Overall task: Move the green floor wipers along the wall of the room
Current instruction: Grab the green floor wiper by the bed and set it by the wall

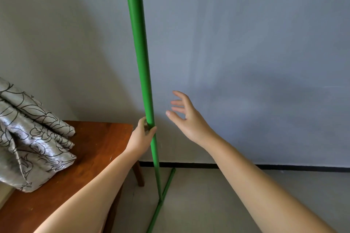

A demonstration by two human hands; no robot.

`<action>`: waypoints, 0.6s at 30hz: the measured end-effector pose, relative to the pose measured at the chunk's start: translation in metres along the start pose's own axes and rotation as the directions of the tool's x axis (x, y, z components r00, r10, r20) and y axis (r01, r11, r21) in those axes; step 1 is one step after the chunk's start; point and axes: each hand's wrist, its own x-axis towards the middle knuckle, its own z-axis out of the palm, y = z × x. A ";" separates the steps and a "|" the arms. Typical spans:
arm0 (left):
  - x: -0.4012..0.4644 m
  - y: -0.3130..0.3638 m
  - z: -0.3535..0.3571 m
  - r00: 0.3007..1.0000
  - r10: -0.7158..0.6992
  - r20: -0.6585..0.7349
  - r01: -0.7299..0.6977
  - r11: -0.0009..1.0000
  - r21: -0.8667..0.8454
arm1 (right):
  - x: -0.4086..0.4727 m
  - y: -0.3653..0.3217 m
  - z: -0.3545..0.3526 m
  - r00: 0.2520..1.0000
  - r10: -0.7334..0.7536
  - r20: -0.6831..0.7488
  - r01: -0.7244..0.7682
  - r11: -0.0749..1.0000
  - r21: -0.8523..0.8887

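Observation:
A green floor wiper stands almost upright before the wall, its long handle [141, 58] running from the top edge of the view down to the floor. Its narrow green blade [162, 196] rests on the tiles, angled from the wall's base towards me. My left hand [142, 134] is wrapped around the handle at about table height. My right hand [187, 115] hovers to the right of the handle with fingers spread, holding nothing and not touching the wiper.
A brown wooden table [91, 157] stands at the left, close to the handle, with a folded grey patterned cloth [32, 138] on it. A pale grey wall [246, 43] with a black skirting line [284, 167] lies ahead. Light tiled floor [217, 204] spreads to the right.

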 end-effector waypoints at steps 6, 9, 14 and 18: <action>-0.077 -0.003 0.008 0.996 0.081 0.022 -0.080 0.996 -0.034 | -0.159 0.070 -0.059 0.960 0.230 -0.160 -0.215 0.971 0.103; -0.131 -0.006 0.027 0.982 0.094 0.164 -0.082 0.994 -0.075 | -0.246 0.093 -0.069 0.877 0.378 -0.296 -0.340 0.924 0.172; -0.209 -0.003 0.069 0.889 0.116 0.444 -0.075 0.991 -0.110 | -0.361 0.109 -0.065 0.670 0.549 -0.499 -0.430 0.835 0.342; -0.242 0.007 0.106 0.838 0.130 0.529 -0.115 0.991 -0.062 | -0.431 0.112 -0.062 0.478 0.600 -0.641 -0.427 0.797 0.428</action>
